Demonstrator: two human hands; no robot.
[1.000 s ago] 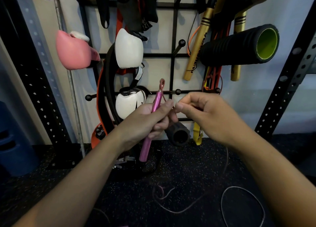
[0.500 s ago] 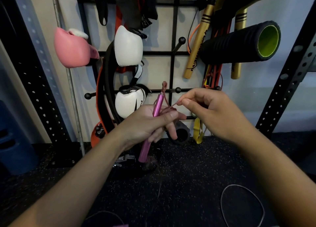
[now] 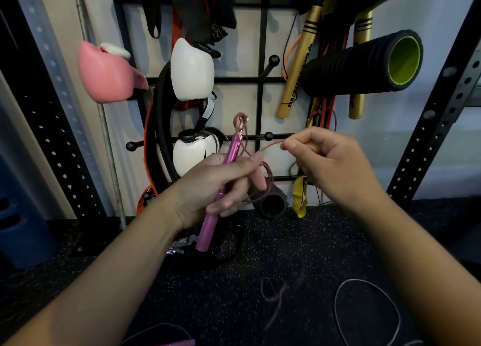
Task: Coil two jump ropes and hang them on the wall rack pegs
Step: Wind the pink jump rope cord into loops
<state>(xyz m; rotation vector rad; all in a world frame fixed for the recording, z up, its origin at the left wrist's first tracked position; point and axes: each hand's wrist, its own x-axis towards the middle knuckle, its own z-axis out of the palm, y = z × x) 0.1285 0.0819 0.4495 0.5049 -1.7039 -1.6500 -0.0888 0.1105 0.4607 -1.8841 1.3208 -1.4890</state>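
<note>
**Pink jump rope gathered into loops before a gym wall rack**

The left hand (image 3: 218,186) grips a pink jump-rope handle (image 3: 220,192), fingers curled round its middle, the handle tilted with its upper end toward the rack and its lower end pointing at the floor. A small swivel fitting at the top end carries a thin pink cord (image 3: 268,147), which drops into a few loose loops hanging beside the left fingers. The right hand (image 3: 330,163) pinches that cord between thumb and forefinger, just right of the left hand, the strand drawn taut between the two. More of the pink cord trails blurred on the dark speckled floor (image 3: 234,293) below, and a pale second cord (image 3: 364,311) lies in an oval loop at lower right. A sliver of another pink handle (image 3: 179,343) shows at the bottom edge.

Behind the hands stands a black wire wall rack (image 3: 260,80) with ball-tipped pegs (image 3: 273,59). It carries a pink boxing glove (image 3: 109,77), white boxing gloves (image 3: 192,69), a black foam roller (image 3: 364,64) with a green core, and gold bats (image 3: 296,67) with black stripes; the black lettering down one bat is too blurred to read. A yellow band (image 3: 299,197) hangs low on the rack.
</note>
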